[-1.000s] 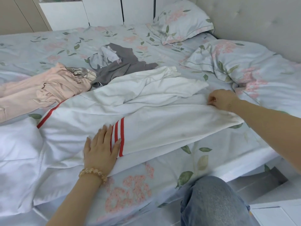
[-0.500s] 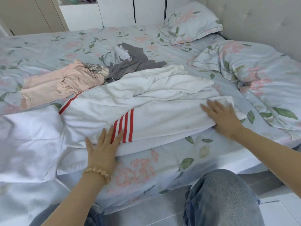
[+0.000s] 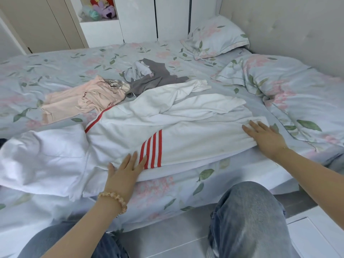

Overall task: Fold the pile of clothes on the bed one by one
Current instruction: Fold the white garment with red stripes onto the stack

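Head cam, only view. White garment w/ red stripes [image 3: 186, 138] lies spread across near edge of bed [image 3: 55, 64], long axis running L-R.

Left hand [image 3: 126, 172]: flat, palm down on garment's near hem, just left of the 4-stripe red block. Fingers [image 3: 133, 160] straight, slightly fanned, tips pointing away toward bed centre; cloth sits under the fingers, not pinched. Bead bracelet [image 3: 114, 199] on wrist.

Right hand [image 3: 266, 138]: flat, palm down on garment's right end, near the cuff/hem edge. Fingers [image 3: 252, 130] straight, spread apart, pointing left-ish along the fabric; cloth underneath + beyond the tips, no grip visible.

Both hands pressing, nothing held.

Rest of pile: second white piece [image 3: 42, 159] bunched at left, touching striped garment. Pink garment [image 3: 80, 103] behind it, crumpled. Grey garment [image 3: 154, 79] further back, mid-bed, next to pink one. Pillow [image 3: 217, 38] at far right corner by headboard; floral duvet [image 3: 290, 90] heaped at right. Jeans knee [image 3: 247, 216] below bed edge.
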Demonstrator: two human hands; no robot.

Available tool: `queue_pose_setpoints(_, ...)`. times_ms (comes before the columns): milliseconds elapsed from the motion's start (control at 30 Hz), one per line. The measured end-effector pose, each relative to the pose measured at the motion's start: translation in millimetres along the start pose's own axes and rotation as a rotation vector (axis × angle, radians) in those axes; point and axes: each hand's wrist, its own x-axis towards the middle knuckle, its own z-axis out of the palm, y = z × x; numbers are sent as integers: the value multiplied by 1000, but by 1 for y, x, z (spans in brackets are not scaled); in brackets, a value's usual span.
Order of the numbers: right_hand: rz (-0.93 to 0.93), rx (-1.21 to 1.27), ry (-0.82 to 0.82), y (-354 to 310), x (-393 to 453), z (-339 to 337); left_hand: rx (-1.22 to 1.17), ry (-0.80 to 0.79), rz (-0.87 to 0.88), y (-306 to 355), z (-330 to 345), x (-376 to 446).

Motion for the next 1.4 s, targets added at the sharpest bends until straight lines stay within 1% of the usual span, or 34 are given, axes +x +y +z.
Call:
queue_pose_setpoints(67, 7, 55, -48, -15, -4, -5, 34, 51, 14, -11, 7, -5)
queue_pose_setpoints(100, -14, 76, -40, -27, -6, -9, 49, 97, 14, -22, 12, -8)
queue_pose_setpoints(167, -156, 90, 22, -53, -13, -20, 37, 184, -4, -48, 19, -18)
queue_pose_setpoints(200, -269, 100, 40, -70, -18, -28, 29, 174, -35, -63, 20, -26)
queue_pose_setpoints(233, -391, 120, 32, -88, -23, -37, 34, 118, -61, -80, 20, -33)
queue_pose_setpoints(300, -603, 179, -31, -131, -33, -54, -3, -66, -74, -109, 20, -46)
queue_pose_setpoints(333, -690, 202, -54, -155, -39, -62, -116, -160, -85, -122, 17, -50)
queue_pose_setpoints(367, -764, 217, -59, -180, -44, -68, -314, -185, -116, -136, 18, -53)
queue_pose_setpoints(400, -826, 232, -47, -206, -49, -74, -582, -149, -185, -146, 13, -57)
queue_pose_setpoints(433, -870, 248, -29, -233, -55, -78, -873, -71, -290, -156, 11, -61)
queue_pose_setpoints(467, -901, 268, -8, -259, -61, -82, -1102, 60, -410, -164, 11, -65)
queue_pose_setpoints(500, -932, 288, 21, -284, -66, -85, -1242, 200, -607, -172, 12, -69)
queue_pose_setpoints(533, -965, 309, 59, -309, -70, -88, -1323, 331, -836, -183, 19, -69)
queue_pose_setpoints(567, -995, 328, 97, -331, -74, -91, -1346, 389, -1066, -189, 21, -71)
queue_pose_setpoints(600, -1017, 337, 120, -350, -76, -93, -1382, 405, -1270, -196, 26, -74)
queue_pose_setpoints(633, -1026, 333, 134, -367, -78, -93, -1457, 406, -1384, -212, 42, -71)
queue_pose_setpoints(667, -1024, 323, 139, -383, -79, -91, -1540, 430, -1415, -214, 42, -73)
queue_pose_setpoints(700, -1014, 313, 146, -395, -81, -87, -1628, 408, -1407, -217, 42, -73)
queue_pose_setpoints(733, -1002, 305, 159, -405, -82, -83, -1754, 404, -1355, -217, 41, -70)
queue_pose_setpoints(767, -985, 296, 175, -412, -84, -79, -1896, 347, -1199, -215, 31, -70)
queue_pose_setpoints(800, -962, 294, 203, -417, -85, -74, -2015, 338, -1080, -212, 24, -67)
queue_pose_setpoints(833, -942, 298, 229, -419, -85, -70, -2083, 361, -1029, -212, 19, -63)
queue_pose_setpoints(867, -929, 308, 261, -420, -85, -66, -2176, 447, -1035, -215, 18, -56)
queue_pose_setpoints(900, -930, 315, 278, -420, -84, -64, -2209, 526, -1027, -217, 17, -54)
queue_pose_setpoints(967, -945, 352, 300, -419, -84, -63, -2223, 697, -970, -232, 24, -52)
queue_pose_setpoints(1033, -966, 384, 302, -418, -84, -63, -2128, 858, -889, -230, 14, -67)
queue_pose_setpoints(1133, -997, 382, 264, -414, -88, -62, -1878, 1117, -896, -213, 22, -89)
queue_pose_setpoints(1167, -1010, 358, 254, -413, -88, -60, -1836, 1137, -949, -209, 31, -93)
queue_pose_setpoints(1200, -1018, 341, 251, -411, -87, -58, -1809, 1094, -1016, -203, 37, -96)
queue_pose_setpoints(1267, -1026, 339, 229, -410, -86, -60, -1817, 883, -1134, -203, 45, -96)
queue_pose_setpoints(1333, -1037, 375, 175, -407, -85, -66, -1902, 681, -1132, -212, 49, -94)
queue_pose_setpoints(1400, -1067, 422, 111, -401, -83, -75, -1874, 487, -1178, -218, 46, -90)
